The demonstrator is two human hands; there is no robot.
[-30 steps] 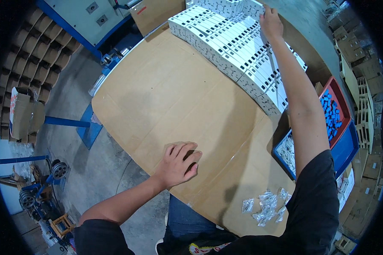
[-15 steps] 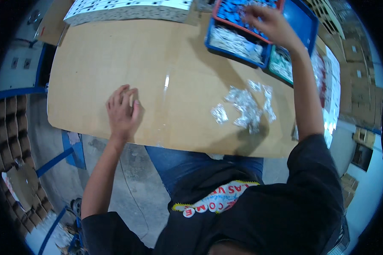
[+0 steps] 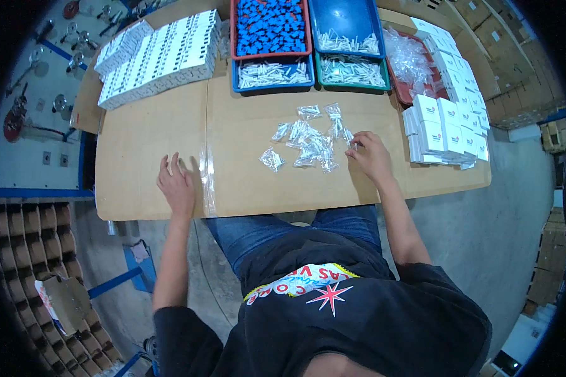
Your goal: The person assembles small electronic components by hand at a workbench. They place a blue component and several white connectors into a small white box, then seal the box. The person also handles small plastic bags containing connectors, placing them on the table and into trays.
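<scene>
My left hand (image 3: 177,187) rests on the left of the cardboard-covered tabletop (image 3: 148,144), its fingers apart and holding nothing. My right hand (image 3: 371,157) is low over the table at the right edge of a loose pile of small clear plastic packets (image 3: 311,146) with white pieces inside. Its thumb and fingers pinch at the end of one packet (image 3: 348,136) there; the fingertips partly hide the grip. One packet (image 3: 272,159) lies a little apart on the left of the pile, and another (image 3: 308,112) at its far side.
Beyond the packets stand a red tray (image 3: 234,31) of blue pieces, blue (image 3: 236,78) and green (image 3: 321,80) trays of white pieces, and a larger blue tray (image 3: 343,16). White boxes stand in rows (image 3: 163,56) far left and stacks (image 3: 449,129) right, near a red tray of clear bags (image 3: 412,60).
My right hand has come back from above the tray of blue pieces to the packets. The head view has shifted, bringing more of the table's far side in. My left hand stays on the table.
</scene>
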